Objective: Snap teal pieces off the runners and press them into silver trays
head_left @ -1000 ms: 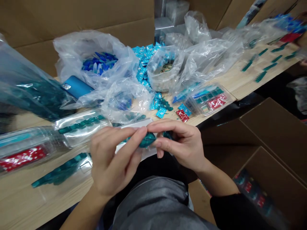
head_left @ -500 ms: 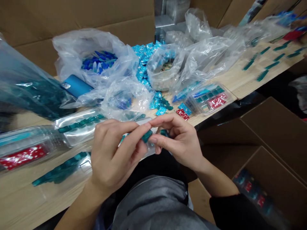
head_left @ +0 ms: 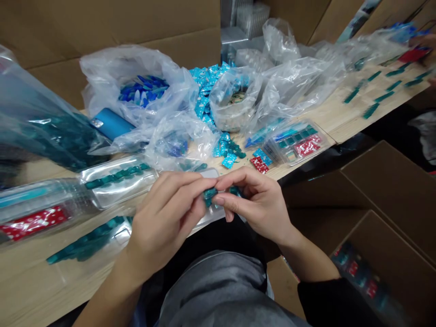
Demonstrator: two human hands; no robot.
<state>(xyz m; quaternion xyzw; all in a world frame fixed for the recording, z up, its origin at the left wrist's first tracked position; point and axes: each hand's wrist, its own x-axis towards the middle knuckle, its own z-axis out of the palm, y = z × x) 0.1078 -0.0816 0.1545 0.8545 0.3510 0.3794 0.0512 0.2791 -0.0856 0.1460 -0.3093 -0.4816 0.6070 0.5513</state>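
Teal piece (head_left: 210, 195) sat between your fingertips, pale tray (head_left: 209, 173) showing behind. Left hand (head_left: 166, 215): nearly closed, fingers bunched on one side. Right hand (head_left: 257, 204): half curled, thumb and forefinger nipping other side; more teal by its fingers, same piece or not, couldn't tell. Looked light, bendy, perhaps slick, hardly fragile; edges seemed your surest hold.
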